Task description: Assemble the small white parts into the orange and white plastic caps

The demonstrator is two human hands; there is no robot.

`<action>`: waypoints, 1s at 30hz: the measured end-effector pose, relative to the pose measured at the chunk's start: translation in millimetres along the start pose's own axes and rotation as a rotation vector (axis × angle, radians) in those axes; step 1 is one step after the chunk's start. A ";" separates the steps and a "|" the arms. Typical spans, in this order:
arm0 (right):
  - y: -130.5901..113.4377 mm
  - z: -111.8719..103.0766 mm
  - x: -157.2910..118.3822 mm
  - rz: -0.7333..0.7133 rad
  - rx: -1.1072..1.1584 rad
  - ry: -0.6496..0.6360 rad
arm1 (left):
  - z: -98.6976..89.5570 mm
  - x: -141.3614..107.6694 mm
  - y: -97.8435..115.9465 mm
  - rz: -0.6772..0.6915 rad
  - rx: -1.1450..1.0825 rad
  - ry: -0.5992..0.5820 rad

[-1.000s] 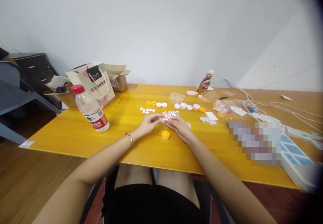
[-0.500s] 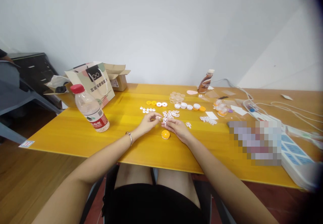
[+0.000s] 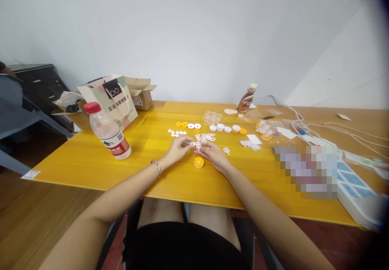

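Observation:
My left hand (image 3: 178, 149) is closed in a pinch on a small white perforated piece (image 3: 192, 143). Facing it, my right hand (image 3: 213, 155) pinches another white perforated piece (image 3: 198, 146) with dark-edged holes; the two pieces look close together, and I cannot tell whether they touch. Just below the hands lies a round orange case (image 3: 199, 162) with a pale rim. Behind the fingers is a pile of similar perforated pieces (image 3: 209, 137), and a few more loose pieces (image 3: 226, 151) lie to the right of my right hand.
White pegged pieces (image 3: 177, 133), yellow rings (image 3: 181, 124), white rings (image 3: 194, 126), clear discs (image 3: 213, 117) and round caps (image 3: 227, 129) are laid out behind. A water bottle (image 3: 109, 134) stands left, a brown bottle (image 3: 246, 99) at the back, a power strip (image 3: 354, 185) right.
My left hand has brought its white piece slightly closer to the one in my right hand. The things on the table stay where they were.

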State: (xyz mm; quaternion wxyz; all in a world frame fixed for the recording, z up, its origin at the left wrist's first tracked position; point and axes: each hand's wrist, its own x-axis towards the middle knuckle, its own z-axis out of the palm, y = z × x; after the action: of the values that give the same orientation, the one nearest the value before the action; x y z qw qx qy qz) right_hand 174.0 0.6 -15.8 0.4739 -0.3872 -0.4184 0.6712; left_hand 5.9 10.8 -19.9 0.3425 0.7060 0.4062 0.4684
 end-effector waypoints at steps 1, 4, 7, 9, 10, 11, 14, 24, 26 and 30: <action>0.4 -0.4 0.3 0.003 -0.010 -0.012 | -0.2 -0.3 1.4 0.021 0.008 -0.009; 1.8 -2.1 1.0 0.001 -0.039 -0.050 | 0.1 -1.3 4.4 0.078 0.035 -0.055; 3.3 -3.9 1.7 -0.011 -0.064 -0.087 | 1.2 -1.8 4.5 0.140 0.078 -0.080; 4.1 -4.7 2.3 -0.012 -0.071 -0.110 | 1.7 -1.9 3.7 0.179 0.110 -0.084; 4.4 -4.9 2.5 -0.009 -0.074 -0.118 | 1.7 -1.9 3.5 0.193 0.122 -0.087; 4.6 -5.1 2.7 -0.005 -0.078 -0.123 | 1.6 -2.0 3.6 0.205 0.130 -0.092; 4.5 -5.3 2.6 0.001 -0.088 -0.126 | 0.5 -2.4 6.4 0.250 0.156 -0.110; 3.8 -4.6 0.4 -0.003 -0.090 -0.152 | -2.2 -2.7 12.6 0.358 0.249 -0.126; 4.6 -5.2 1.1 -0.005 -0.089 -0.158 | -2.5 -3.3 14.1 0.353 0.258 -0.133; 5.0 -6.0 1.8 0.001 -0.080 -0.167 | -2.6 -4.2 16.6 0.356 0.274 -0.126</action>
State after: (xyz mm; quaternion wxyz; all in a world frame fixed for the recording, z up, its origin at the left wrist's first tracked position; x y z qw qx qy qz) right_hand 177.4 2.5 -22.8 0.4212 -0.3486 -0.4827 0.6842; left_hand 6.6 0.1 -6.3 0.1801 0.8341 0.3131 0.4169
